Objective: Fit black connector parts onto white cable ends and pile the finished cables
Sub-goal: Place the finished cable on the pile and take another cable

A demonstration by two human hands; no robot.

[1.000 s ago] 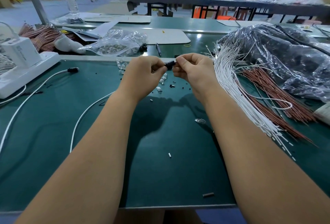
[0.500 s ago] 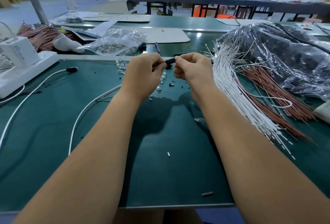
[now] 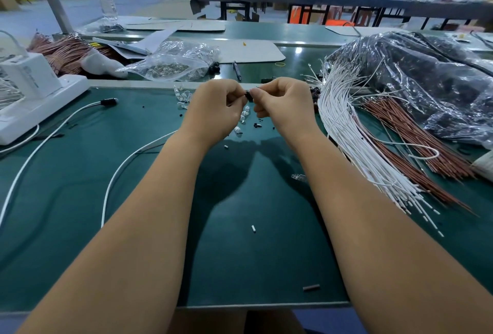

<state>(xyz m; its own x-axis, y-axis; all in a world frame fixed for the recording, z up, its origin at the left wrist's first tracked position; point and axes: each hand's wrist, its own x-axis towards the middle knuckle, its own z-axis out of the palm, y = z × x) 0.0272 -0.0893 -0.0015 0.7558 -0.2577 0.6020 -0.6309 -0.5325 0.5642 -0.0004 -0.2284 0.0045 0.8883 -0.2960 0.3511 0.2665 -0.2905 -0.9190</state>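
Both hands, the left hand (image 3: 213,109) and right hand (image 3: 282,105), now pinch the small black plastic connector part (image 3: 249,95) closer together than a second ago, above the green bench mat (image 3: 80,187) left of the white cable bundle (image 3: 344,131), suggesting seating is nearly done.

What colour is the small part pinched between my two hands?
Black, seen in the head view.
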